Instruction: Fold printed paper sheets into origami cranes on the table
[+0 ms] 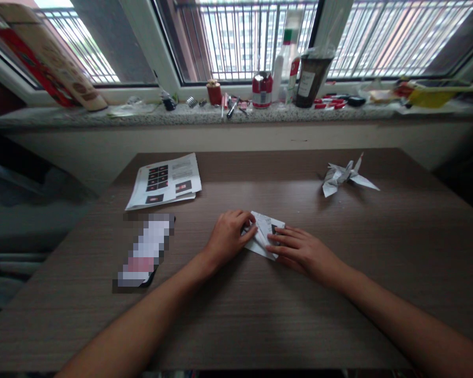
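A small folded sheet of printed paper lies on the table between my hands. My left hand has its thumb and fingertips pinched on the paper's left side, with the fingers curled. From the right, my right hand rests its outstretched fingers over the paper's right edge, holding it against the table. Part of the paper is hidden under the fingers of both hands. A folded paper crane sits farther back to the right, apart from my hands.
Printed sheets lie at the back left, with a blurred-out phone nearer. Along the granite windowsill stand a red can, a clear bottle, a dark cup, a yellow basket and small items.
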{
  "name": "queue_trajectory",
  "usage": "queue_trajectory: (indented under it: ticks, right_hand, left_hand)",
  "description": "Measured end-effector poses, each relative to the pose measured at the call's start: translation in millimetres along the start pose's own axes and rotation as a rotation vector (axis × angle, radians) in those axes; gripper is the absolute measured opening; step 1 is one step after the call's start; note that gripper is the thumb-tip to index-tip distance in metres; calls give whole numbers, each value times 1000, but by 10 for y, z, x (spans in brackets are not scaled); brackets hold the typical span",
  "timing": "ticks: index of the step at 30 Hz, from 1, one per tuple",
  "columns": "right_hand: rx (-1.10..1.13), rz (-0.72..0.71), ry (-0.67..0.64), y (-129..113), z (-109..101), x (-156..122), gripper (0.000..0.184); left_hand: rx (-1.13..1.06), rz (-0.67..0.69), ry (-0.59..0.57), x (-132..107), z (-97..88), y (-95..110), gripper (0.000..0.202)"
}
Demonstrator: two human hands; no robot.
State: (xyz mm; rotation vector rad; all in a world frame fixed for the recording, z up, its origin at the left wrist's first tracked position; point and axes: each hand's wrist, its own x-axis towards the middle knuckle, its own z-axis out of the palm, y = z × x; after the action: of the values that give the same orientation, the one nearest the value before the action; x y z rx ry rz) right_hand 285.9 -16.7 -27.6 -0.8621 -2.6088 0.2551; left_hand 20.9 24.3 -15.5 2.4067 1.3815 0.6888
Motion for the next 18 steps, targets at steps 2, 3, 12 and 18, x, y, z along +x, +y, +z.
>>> queue_trajectory:
  ticks: [2,3,12,18]
  right_hand:
    - [-12,2,-5,-3,-13,3,37]
    - [-14,4,-9,-4,-21,5,37]
    - [-40,39,-34,2,-104,-16,36]
    - [-8,32,-15,-12,-143,11,36]
  left_hand:
    - [6,15,11,-4,7,8,8]
    - [13,28,12,-8,7,14,6]
    - [82,228,-65,-131,-31,-2,26]
    - [141,267,-135,-168,-62,11,39]
